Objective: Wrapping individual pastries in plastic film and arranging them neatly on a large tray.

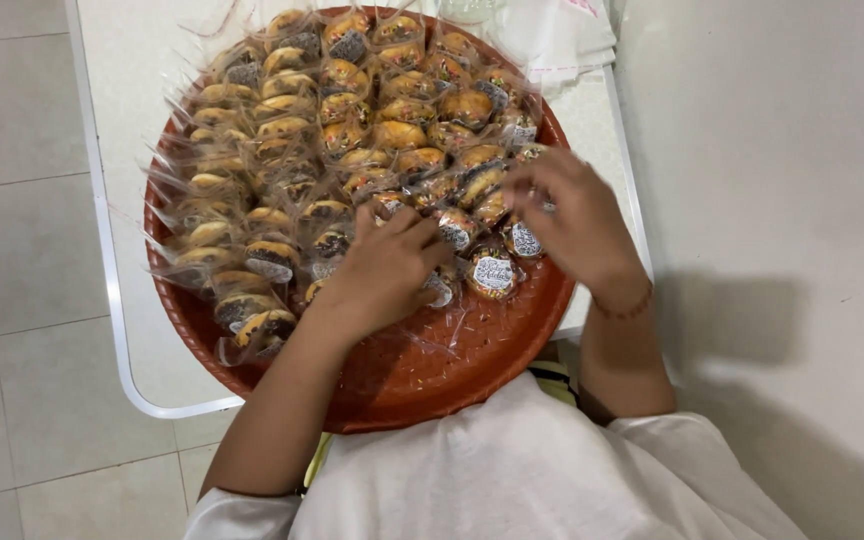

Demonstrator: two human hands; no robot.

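1. The wrapped pastries point(352, 150), small golden-brown rounds each sealed in a clear plastic sleeve, lie packed in rows across the upper two thirds of a round red tray point(432, 375).
2. One pastry with a round printed label point(493, 274) lies at the near edge of the heap, at about 5 o'clock on the tray, between the two hands.
3. The left hand point(382, 270) rests palm down on the pastries near the tray's middle, fingers point(407, 230) spread and reaching toward 1 o'clock. Their tips touch the wrappers; I cannot tell whether they have closed round any one pastry.
4. The right hand point(572, 215) is at 3 o'clock on the tray, fingers curled loosely over the pastries at that edge. Motion blur hides the fingertips, so whether anything is pinched cannot be told.
5. A thin red bracelet point(624, 306) circles the right wrist.
6. The tray's lower part, toward 6 o'clock, is bare woven plastic.
7. The tray sits on a white table point(132, 330) with a rounded metal rim.
8. Clear empty bags point(562, 35) lie at 1 o'clock beyond the tray.
9. Pale floor tiles point(22, 200) show at 9 o'clock.
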